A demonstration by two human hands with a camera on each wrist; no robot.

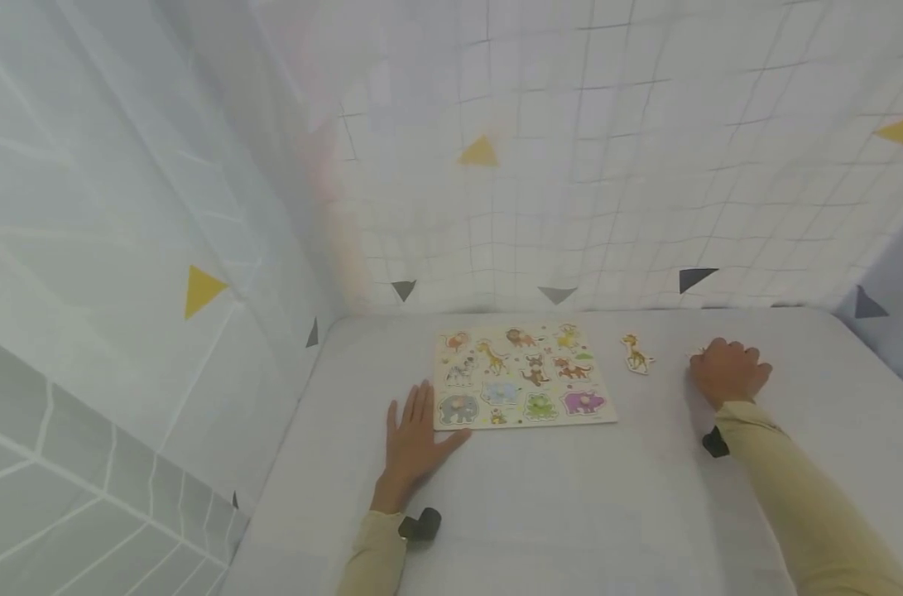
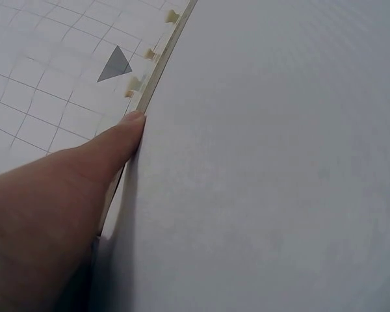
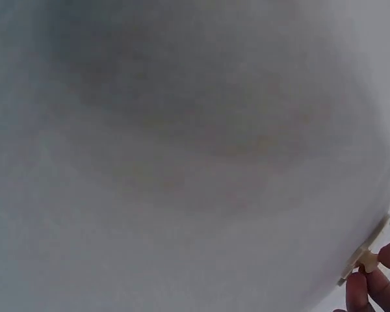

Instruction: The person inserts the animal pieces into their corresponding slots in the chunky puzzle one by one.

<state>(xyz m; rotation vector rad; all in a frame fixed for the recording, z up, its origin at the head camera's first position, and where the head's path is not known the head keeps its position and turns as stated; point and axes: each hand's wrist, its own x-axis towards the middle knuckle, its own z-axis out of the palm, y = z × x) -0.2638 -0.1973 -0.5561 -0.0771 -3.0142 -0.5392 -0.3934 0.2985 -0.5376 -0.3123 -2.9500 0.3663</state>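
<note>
A wooden animal puzzle board (image 1: 598, 382) lies flat on the white surface. My left hand (image 1: 415, 444) rests at its lower left corner with fingers spread and straight. In the left wrist view, the thumb (image 2: 120, 140) touches the board's edge, and pale knobs (image 2: 134, 84) stick up beyond it. Right of the board, my right hand (image 1: 730, 371) is low over the surface. Its fingertips pinch the knob (image 3: 369, 261) of a thin wooden puzzle piece (image 3: 382, 227), seen edge-on and tilted; the hand hides most of this piece from above. A giraffe puzzle piece (image 1: 636, 354) lies between board and right hand.
A white sheet wall with grid lines (image 1: 548, 190) and coloured triangles stands behind the surface. Another sheet wall (image 1: 160, 356) rises on the left. Dark wrist cameras (image 1: 421, 526) sit at both sleeves.
</note>
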